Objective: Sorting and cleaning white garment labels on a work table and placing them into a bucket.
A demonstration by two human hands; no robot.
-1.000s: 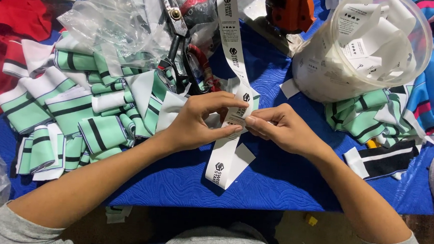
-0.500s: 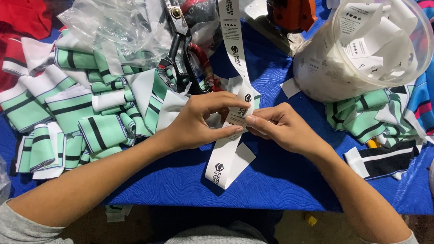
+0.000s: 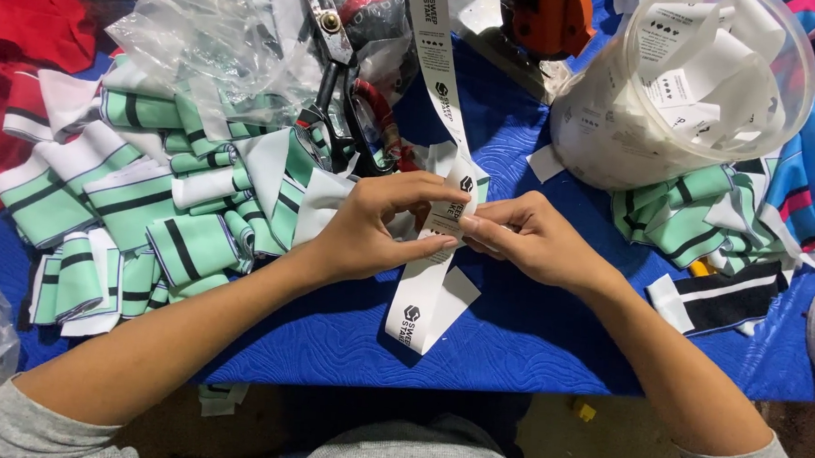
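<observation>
A long white label ribbon [image 3: 439,68] with black printed marks runs from the top of the blue cloth down to the middle, where both hands meet on it. My left hand [image 3: 370,227] pinches the ribbon between thumb and fingers. My right hand [image 3: 528,240] grips the same spot from the right side. A loose end of the ribbon [image 3: 422,309] hangs below the hands onto the blue table cover [image 3: 531,347].
Folded green, white and black striped fabric pieces [image 3: 139,215] lie heaped at the left, more [image 3: 696,216] at the right. Black scissors [image 3: 335,95], crumpled clear plastic [image 3: 204,32], a clear tub of cut white labels [image 3: 704,77], red cloth [image 3: 18,32] and an orange tool [image 3: 544,13] sit behind.
</observation>
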